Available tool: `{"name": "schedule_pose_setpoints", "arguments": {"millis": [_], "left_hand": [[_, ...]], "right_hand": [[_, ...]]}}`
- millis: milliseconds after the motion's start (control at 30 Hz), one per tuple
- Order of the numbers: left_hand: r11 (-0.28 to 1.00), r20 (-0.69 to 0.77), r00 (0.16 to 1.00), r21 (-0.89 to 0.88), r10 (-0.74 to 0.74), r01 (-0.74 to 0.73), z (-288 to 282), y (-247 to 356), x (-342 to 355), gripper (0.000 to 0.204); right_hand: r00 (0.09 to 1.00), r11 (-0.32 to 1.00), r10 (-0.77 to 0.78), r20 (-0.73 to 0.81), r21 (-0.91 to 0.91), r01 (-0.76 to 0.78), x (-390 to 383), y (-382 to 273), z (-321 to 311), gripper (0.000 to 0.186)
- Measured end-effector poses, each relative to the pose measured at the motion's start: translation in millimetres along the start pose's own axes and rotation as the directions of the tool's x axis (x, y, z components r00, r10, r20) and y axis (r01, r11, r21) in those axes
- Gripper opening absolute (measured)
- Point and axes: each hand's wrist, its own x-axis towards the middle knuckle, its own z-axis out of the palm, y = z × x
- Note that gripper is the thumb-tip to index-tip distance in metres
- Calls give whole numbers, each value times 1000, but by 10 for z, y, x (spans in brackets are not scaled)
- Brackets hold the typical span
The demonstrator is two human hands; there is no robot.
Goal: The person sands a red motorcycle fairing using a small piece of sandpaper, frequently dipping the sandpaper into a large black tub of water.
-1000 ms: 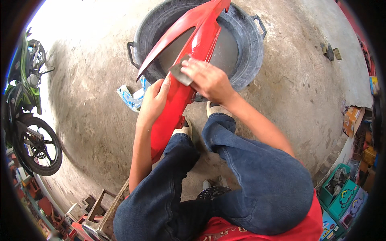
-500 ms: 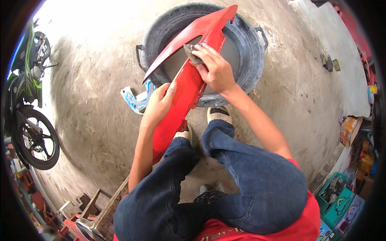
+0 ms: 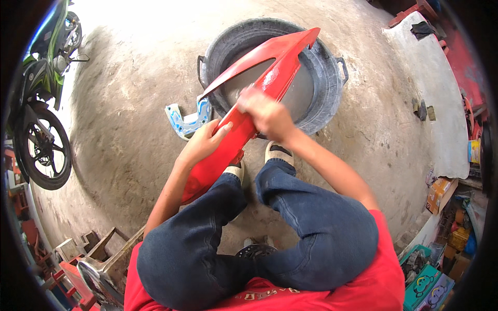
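Hiding part of the red panel (image 3: 241, 130), the right hand (image 3: 268, 115) blurs

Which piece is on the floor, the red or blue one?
The small blue-and-white piece, beside the tub; the long red panel is held in the left hand.

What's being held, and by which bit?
The left hand holds a long, glossy, red plastic-looking panel by its left edge, thumb on top. The right hand is blurred; whether it holds anything cannot be told.
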Motion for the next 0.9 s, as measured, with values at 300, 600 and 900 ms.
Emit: {"name": "schedule_pose_setpoints", "arguments": {"millis": [300,600,900], "left_hand": [[991,-69,989,-29,130,-132,108,62,59,39],[993,-89,989,-6,115,-116,90,224,50,38],[977,-126,973,114,194,-180,272,434,461,33]], "right_hand": [[988,980,128,-88,-144,-140,-38,483,-106,41],[927,932,320,-196,-109,-345,-33,650,-154,44],[905,926,368,-215,1,-376,-15,720,-162,49]]}}
